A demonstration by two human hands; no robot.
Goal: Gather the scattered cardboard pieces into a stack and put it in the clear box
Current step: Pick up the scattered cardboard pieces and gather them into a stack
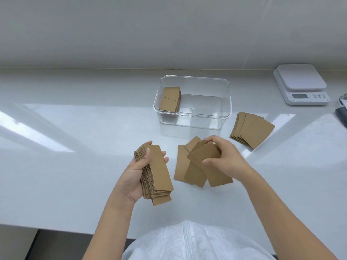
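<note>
At frame centre, the left hand (138,171) grips one cardboard stack (157,173); the right hand (223,156) pinches one card (203,153). The clear box (193,117) holds another stack (170,99). Scale (300,84) markings are unreadable.

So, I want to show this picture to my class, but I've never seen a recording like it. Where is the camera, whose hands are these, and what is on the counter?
There is no machine here. One camera sits on a person's head and looks down at their own two bare hands over a white counter.

The left hand grips a stack of cardboard strips. The right hand is picking up a piece from a loose pile in front of them.

Behind that stands a clear box with a few cardboard pieces standing at its left end. A fanned pile lies to the box's right, and a white kitchen scale sits at the far right.
</note>
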